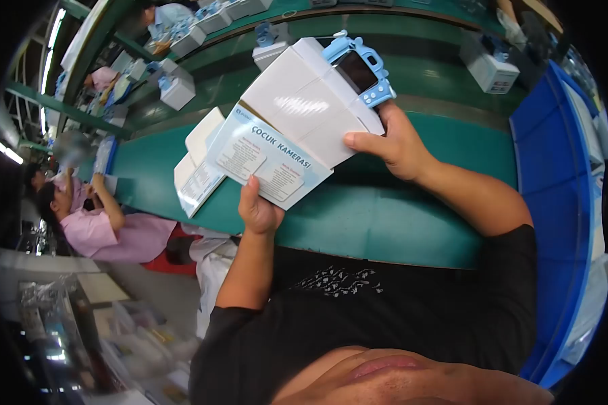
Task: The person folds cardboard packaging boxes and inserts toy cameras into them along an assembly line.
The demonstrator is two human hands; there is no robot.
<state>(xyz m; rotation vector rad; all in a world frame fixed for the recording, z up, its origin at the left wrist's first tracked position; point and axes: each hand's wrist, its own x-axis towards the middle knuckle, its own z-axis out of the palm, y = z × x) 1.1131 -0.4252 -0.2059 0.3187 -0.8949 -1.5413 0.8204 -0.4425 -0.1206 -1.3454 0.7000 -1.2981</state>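
Observation:
My left hand grips the lower edge of a light blue and white printed cardboard box, marked "ÇOCUK KAMERASI", with its thumb on the printed face. Its end flaps stand open on the left. A folded white cardboard piece adjoins the box's upper side; whether the two are joined, I cannot tell. My right hand pinches this white piece at its right end, thumb in front, fingers hidden behind. At its upper right edge sits a blue toy camera, dark screen facing me, just above my right fingers.
Below is a green workbench. A blue bin with boxes stands at the right. Along the green conveyor are white boxes with blue cameras, such as one box. A co-worker in pink sits at the left.

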